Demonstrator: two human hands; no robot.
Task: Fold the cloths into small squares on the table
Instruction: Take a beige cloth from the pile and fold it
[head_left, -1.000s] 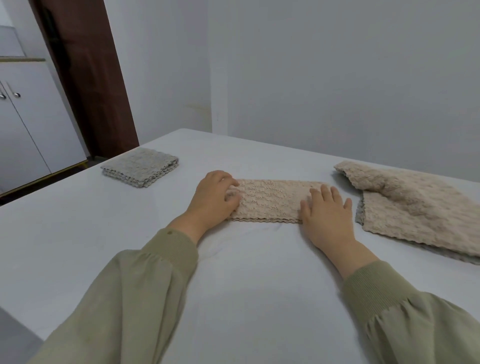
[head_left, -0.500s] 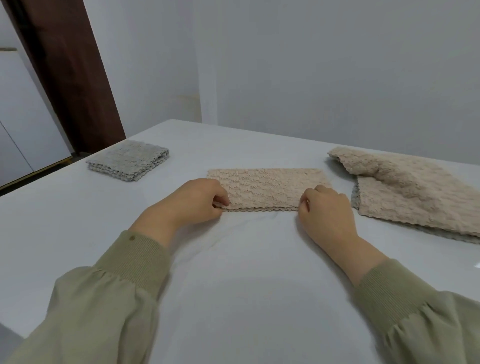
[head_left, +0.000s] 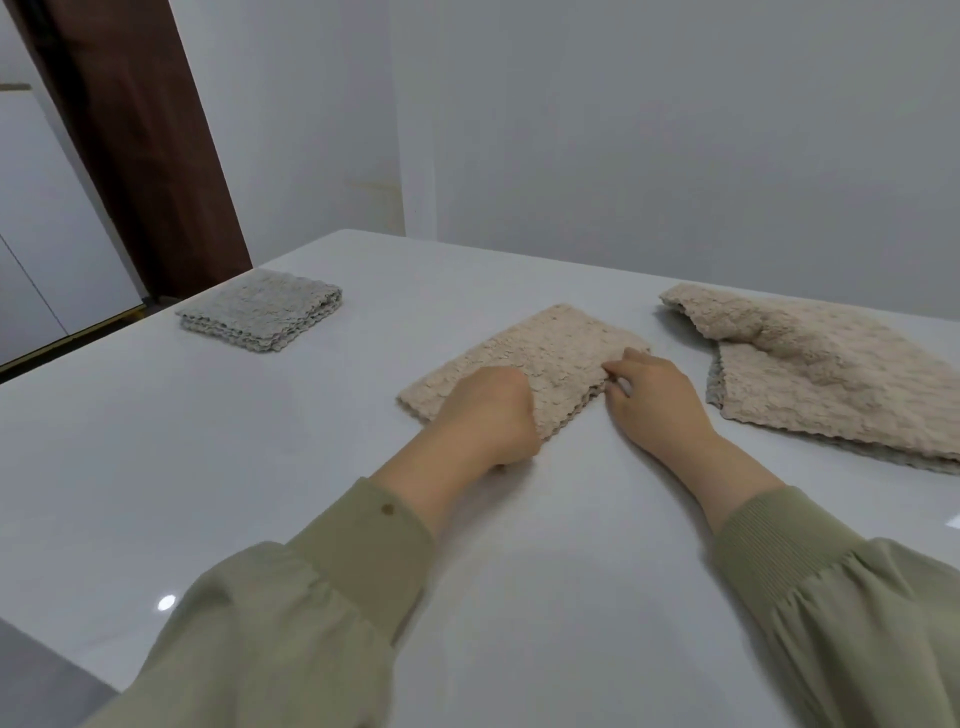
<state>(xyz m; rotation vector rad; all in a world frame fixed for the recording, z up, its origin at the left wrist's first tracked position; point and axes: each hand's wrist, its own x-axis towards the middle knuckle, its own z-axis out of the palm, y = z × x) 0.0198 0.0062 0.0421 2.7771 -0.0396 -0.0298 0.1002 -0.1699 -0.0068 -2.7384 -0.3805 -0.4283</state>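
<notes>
My left hand (head_left: 488, 415) curls round the near corner of the nubbly beige cloth (head_left: 545, 353) — a folded strip mid-way across the glossy white table (head_left: 208, 467) — while my right hand (head_left: 654, 400) pinches its right edge. Far left lies a grey folded square (head_left: 260, 317); right, rumpled beige cloths (head_left: 831, 374).

A dark wooden post (head_left: 140, 156) stands beside, perhaps, a white cabinet (head_left: 47, 234).

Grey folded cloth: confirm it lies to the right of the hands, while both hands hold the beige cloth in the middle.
Wrong on one point. The grey folded cloth lies to the left of the hands, not the right, as the head view shows. The left hand and right hand do both hold the beige cloth in the middle.
</notes>
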